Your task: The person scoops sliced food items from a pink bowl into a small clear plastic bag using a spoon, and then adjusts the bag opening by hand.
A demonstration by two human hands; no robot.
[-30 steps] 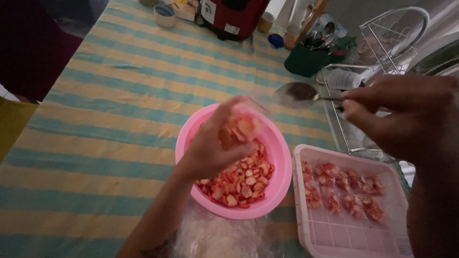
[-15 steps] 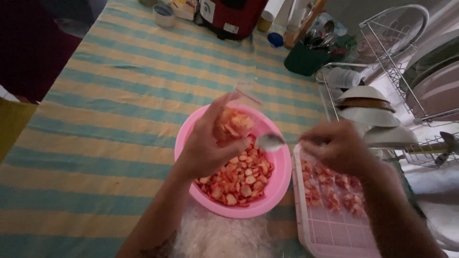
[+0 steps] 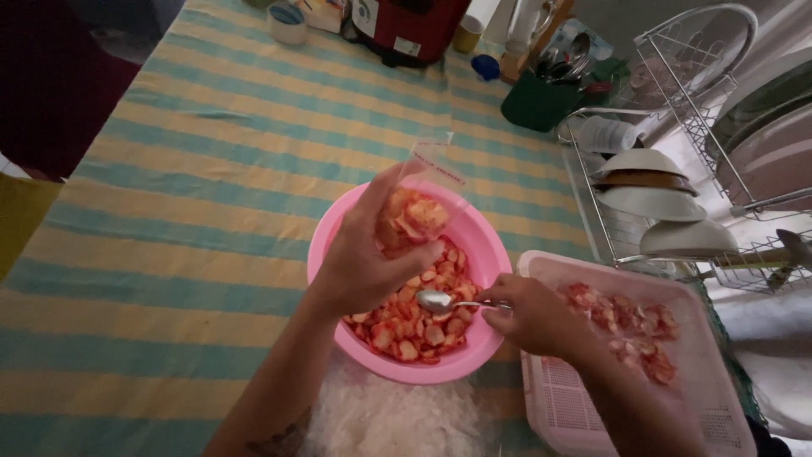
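The bench (image 3: 211,220) was covered with a cloth in yellow and green stripes, and it carried everything. The pink bowl (image 3: 482,254) stood near the middle of it and served as the landmark. To the right of the bowl, touching or almost touching it, lay a flat pink tray (image 3: 592,415) with a grid bottom, and some reddish slices (image 3: 630,326) were spread on it. Further right of the bowl stood a wire dish rack (image 3: 677,110) with white bowls turned upside down. In front of the bowl lay a heap of clear plastic bags (image 3: 389,419).

Inside the bowl were many pink and red slices (image 3: 414,326). The left hand (image 3: 364,262) was above the left part of the bowl, and its fingers were closed around a small clear plastic bag (image 3: 414,211) that was partly filled with the same slices; the open top of the bag pointed away from the person. The right hand (image 3: 537,317) was at the right rim of the bowl. Its fingers pinched the handle of a metal spoon (image 3: 444,301), whose head rested over the slices in the bowl.
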